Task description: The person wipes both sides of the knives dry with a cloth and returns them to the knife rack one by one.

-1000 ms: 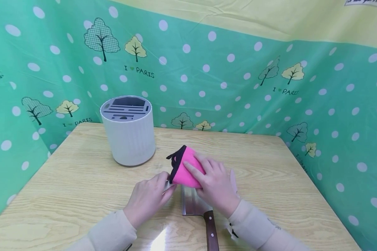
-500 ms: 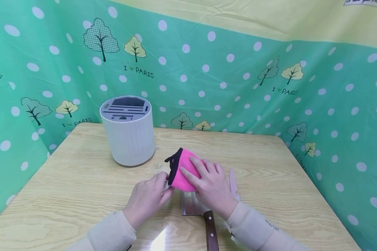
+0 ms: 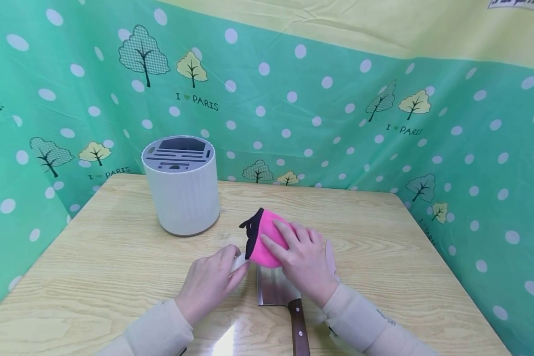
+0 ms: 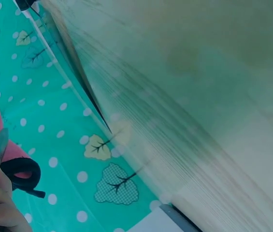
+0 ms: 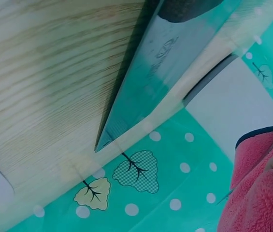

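In the head view my left hand grips a pale handle, the end of which shows just outside a pink cloth with black trim. The fingers of my right hand are bent over that cloth and grip it. A sliver of blade shows between the left fingers and the cloth in the left wrist view. From the cloth in the right wrist view a thin blade edge pokes out; the rest of it is covered. Beneath both hands lies a cleaver, partly hidden.
A white cylindrical knife block with a slotted grey top stands at the back left of the wooden table. Right of the cleaver lies a knife with a pale blade, partly behind my right hand. Patterned green fabric hangs behind.
The cloth and my right hand shifted slightly left and down, then back right, away from my left hand. More of the pale handle shows now. My left hand has barely moved.
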Motion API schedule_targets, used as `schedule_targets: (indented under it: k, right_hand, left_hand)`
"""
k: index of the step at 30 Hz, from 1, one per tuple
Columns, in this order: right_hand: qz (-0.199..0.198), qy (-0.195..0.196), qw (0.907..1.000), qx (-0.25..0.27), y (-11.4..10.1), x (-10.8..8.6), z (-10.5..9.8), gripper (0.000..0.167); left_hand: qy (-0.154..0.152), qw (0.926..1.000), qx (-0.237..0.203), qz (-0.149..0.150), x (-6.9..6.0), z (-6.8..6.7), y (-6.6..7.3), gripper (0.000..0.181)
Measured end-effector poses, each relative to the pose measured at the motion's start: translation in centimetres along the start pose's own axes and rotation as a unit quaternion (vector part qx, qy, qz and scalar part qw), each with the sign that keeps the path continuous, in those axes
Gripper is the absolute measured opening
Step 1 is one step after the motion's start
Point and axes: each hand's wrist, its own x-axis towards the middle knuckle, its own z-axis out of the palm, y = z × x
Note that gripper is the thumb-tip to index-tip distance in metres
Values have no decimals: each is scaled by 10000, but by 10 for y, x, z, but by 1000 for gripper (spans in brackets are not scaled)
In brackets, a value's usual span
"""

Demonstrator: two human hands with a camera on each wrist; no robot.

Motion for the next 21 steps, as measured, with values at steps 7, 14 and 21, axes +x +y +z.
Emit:
schedule_targets:
  k: [7,14,21]
  right_hand:
    - [111,-49,9999,18,2,-1,1,48]
    - [295,-190,9990,271,5,-3,1,56]
    - [531,-397,9969,431,14,-7,3,64]
  left_hand:
    - [117,9999,-48,109,0,1,-1,27]
    - [95,9999,-65,81,0,0,0,25]
    - [-237,9996,-49,-130,-2,-2,0,27]
